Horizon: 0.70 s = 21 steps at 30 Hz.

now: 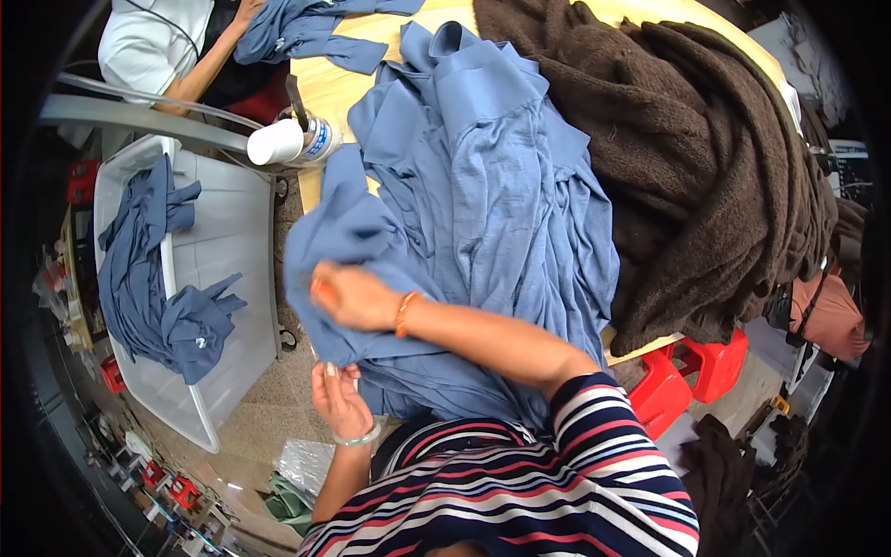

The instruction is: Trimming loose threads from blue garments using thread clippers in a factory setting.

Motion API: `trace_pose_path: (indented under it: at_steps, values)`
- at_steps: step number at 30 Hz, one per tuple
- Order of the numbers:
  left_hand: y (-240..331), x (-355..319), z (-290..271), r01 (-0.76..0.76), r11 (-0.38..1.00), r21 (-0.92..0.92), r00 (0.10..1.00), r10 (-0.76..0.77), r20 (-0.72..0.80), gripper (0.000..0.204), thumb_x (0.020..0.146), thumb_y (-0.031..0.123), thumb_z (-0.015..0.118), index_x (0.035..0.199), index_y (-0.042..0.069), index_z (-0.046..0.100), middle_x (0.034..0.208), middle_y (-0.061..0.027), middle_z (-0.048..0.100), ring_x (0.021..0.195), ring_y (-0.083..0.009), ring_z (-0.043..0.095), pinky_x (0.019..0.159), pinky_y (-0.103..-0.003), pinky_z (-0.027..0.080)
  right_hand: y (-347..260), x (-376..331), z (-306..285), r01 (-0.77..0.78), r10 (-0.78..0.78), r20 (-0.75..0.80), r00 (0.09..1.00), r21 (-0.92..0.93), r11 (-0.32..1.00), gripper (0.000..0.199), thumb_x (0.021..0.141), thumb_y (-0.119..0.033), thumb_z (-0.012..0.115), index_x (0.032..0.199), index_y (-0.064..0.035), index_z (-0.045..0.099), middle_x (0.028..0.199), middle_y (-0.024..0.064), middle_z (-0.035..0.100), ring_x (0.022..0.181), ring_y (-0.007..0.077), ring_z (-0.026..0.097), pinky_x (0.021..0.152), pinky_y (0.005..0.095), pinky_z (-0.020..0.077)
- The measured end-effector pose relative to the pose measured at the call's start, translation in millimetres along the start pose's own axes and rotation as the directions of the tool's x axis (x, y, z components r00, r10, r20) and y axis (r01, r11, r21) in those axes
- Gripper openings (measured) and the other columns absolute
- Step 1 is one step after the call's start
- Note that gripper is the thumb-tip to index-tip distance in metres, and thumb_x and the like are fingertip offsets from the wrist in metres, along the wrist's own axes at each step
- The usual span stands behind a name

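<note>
A blue garment (343, 232) is spread over the near left of the table, its left part blurred by motion. My right hand (362, 299), with an orange band at the wrist, is closed over that cloth around a small orange tool (323, 293); its working end is blurred. Lower down, my left hand (342, 401) has its fingers bent together at the garment's lower left edge, pinching the cloth. More blue garments (492, 176) lie in a long layered pile just beyond and to the right of my hands.
Brown fleecy fabric (687, 158) is heaped on the right of the table (320, 93). A white bottle (277, 143) stands at its left edge, near a grey metal bar (139, 113). Blue clothes (139, 269) hang over a translucent bin (227, 251). Another person (148, 51) handles blue cloth at far left. Red stools (664, 390) stand at right.
</note>
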<state>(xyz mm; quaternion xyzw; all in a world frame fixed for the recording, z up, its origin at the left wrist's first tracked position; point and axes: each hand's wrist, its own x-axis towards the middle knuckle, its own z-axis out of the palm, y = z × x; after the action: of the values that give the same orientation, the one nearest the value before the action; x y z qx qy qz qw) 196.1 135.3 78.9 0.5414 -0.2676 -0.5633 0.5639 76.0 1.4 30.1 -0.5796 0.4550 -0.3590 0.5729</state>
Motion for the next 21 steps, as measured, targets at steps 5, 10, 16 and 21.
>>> trace_pose_path:
  at_steps: [5, 10, 16, 21]
  values:
    - [10.6, 18.5, 9.0, -0.270, 0.853, 0.446, 0.947, 0.319, -0.038, 0.018, 0.098, 0.012, 0.048, 0.112, 0.002, 0.054, 0.106, -0.0086, 0.060, 0.092, -0.0143, 0.056, 0.079, -0.027, 0.046, -0.5, -33.8, 39.8, 0.061, 0.268, 0.583, 0.767, -0.482, 0.874, 0.026, 0.088, -0.023, 0.052, 0.104, -0.0062, 0.065, 0.098, 0.0173, 0.069, 0.092, 0.0333, 0.067, 0.076, 0.0443, 0.0516]
    - [13.9, 75.4, 36.6, -0.236, 0.851, 0.469, 0.972, 0.196, 0.133, 0.022, 0.096, 0.009, 0.051, 0.115, -0.001, 0.056, 0.113, -0.0124, 0.062, 0.101, -0.0183, 0.060, 0.083, -0.029, 0.050, -40.8, -82.1, 10.4, 0.264, 0.049, 0.361, 0.931, -0.761, 0.593, 0.025, 0.085, -0.015, 0.053, 0.102, 0.0003, 0.064, 0.110, 0.0234, 0.063, 0.080, 0.0295, 0.067, 0.069, 0.0415, 0.0515]
    - [-24.8, 140.5, 89.5, 0.152, 0.955, 0.257, 0.894, -0.243, 0.377, 0.020, 0.095, 0.009, 0.055, 0.111, -0.002, 0.057, 0.102, -0.0153, 0.065, 0.087, -0.0215, 0.067, 0.077, -0.031, 0.056, -69.8, -122.5, -94.4, 0.179, 0.092, 0.348, 0.933, -0.669, 0.721, 0.013, 0.081, -0.007, 0.052, 0.093, -0.0011, 0.054, 0.083, 0.0175, 0.062, 0.073, 0.0305, 0.066, 0.060, 0.0399, 0.0529]
    - [-80.3, 156.4, 117.6, 0.443, 0.685, 0.578, 0.787, -0.606, 0.116, 0.038, 0.088, 0.031, 0.068, 0.099, -0.004, 0.059, 0.083, -0.0160, 0.067, 0.059, -0.0209, 0.067, 0.050, -0.031, 0.056, -58.3, -130.1, -137.6, -0.075, 0.147, 0.033, 0.989, -0.739, 0.670, 0.010, 0.083, -0.006, 0.051, 0.091, -0.0021, 0.053, 0.085, 0.0171, 0.063, 0.074, 0.0335, 0.065, 0.061, 0.0409, 0.0515]
